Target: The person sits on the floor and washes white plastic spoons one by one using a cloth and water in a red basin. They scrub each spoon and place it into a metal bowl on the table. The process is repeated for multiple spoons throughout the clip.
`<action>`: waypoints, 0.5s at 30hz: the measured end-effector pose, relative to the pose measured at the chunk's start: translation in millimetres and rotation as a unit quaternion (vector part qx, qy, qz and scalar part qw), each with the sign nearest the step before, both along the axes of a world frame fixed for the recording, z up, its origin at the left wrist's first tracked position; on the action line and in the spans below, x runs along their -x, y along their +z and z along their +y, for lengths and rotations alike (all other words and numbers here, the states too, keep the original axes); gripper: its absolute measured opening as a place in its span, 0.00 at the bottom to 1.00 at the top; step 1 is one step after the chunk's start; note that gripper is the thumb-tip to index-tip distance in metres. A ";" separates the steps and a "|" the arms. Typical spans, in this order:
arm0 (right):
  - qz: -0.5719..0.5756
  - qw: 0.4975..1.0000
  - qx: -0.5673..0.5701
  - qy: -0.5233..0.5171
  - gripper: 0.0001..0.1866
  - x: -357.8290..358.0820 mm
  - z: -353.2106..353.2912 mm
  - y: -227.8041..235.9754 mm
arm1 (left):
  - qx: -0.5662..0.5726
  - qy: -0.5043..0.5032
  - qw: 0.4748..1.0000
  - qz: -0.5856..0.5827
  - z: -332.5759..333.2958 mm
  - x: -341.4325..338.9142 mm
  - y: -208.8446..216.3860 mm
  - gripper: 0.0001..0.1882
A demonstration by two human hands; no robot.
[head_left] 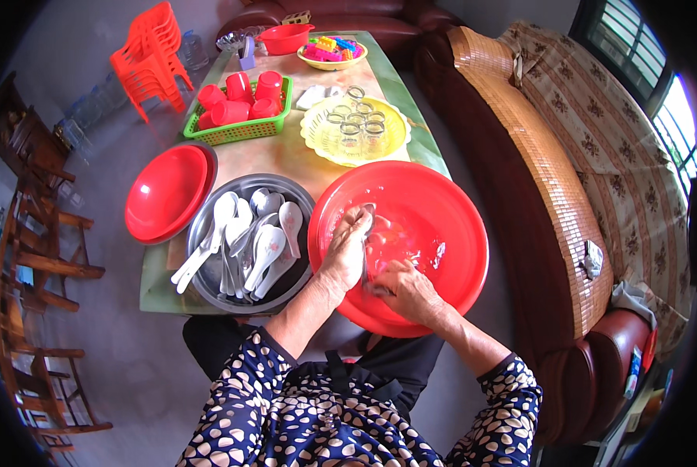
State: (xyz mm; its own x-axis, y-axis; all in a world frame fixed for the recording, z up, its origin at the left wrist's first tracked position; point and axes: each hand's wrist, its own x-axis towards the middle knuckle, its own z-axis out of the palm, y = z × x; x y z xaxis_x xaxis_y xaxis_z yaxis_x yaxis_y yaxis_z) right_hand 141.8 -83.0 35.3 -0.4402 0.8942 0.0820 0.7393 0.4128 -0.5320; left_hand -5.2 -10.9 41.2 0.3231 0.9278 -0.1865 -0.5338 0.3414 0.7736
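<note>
My left hand (pixel 345 245) is closed round a metal spoon (pixel 370 210) over the large red basin (pixel 461 241), its tip showing above the fingers. Beside it, my right hand (pixel 404 291) is curled inside the near part of the basin, blurred at the fingertips; what it grips is hidden. Water with bright reflections lies in the basin. To the left, a grey metal basin (pixel 195 272) holds several white soup spoons (pixel 267 247) and metal spoons (pixel 266 203), with some handles resting over its rim.
A red plate (pixel 166 194) sits at the table's left edge. Beyond are a green basket (pixel 236 133) of red cups (pixel 229 112), a yellow scalloped tray (pixel 317 140) with small glasses (pixel 350 128), and a bowl of toy blocks (pixel 331 53). A sofa (pixel 512 210) lines the right.
</note>
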 end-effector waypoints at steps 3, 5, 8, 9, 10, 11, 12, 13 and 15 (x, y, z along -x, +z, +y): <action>-0.188 0.982 -0.004 -0.005 0.14 -4.3 -8.4 66.3 | -0.058 0.003 0.998 0.022 -1.2 0.9 -3.3 0.06; -0.033 0.996 -0.015 -0.084 0.17 -18.6 10.3 67.0 | -0.105 -0.005 0.994 0.032 -2.7 -1.7 -4.8 0.05; 0.125 0.980 -0.071 -0.137 0.16 -16.1 40.7 68.1 | -0.123 0.004 0.992 0.022 -9.0 -6.0 7.5 0.05; 0.163 0.974 -0.038 -0.151 0.15 -6.5 46.0 73.0 | -0.119 0.000 0.993 0.015 -9.2 -6.5 8.8 0.05; 0.202 0.966 -0.006 -0.164 0.14 -0.4 49.5 75.9 | -0.111 -0.013 0.994 0.012 -9.1 -4.7 5.5 0.09; 0.224 0.963 0.001 -0.147 0.13 0.5 53.4 73.3 | -0.118 -0.027 0.993 0.013 -9.0 -4.9 6.3 0.09; 0.245 0.961 0.007 -0.129 0.13 1.8 58.8 66.8 | -0.125 -0.038 0.991 0.014 -9.6 -4.0 8.7 0.10; 0.267 0.957 0.014 -0.113 0.12 1.4 63.1 58.2 | -0.131 -0.052 0.990 0.015 -10.1 -4.4 9.3 0.11; 0.350 0.930 0.041 -0.104 0.07 1.8 66.3 51.5 | -0.141 -0.058 0.988 0.027 -9.5 -6.8 6.9 0.13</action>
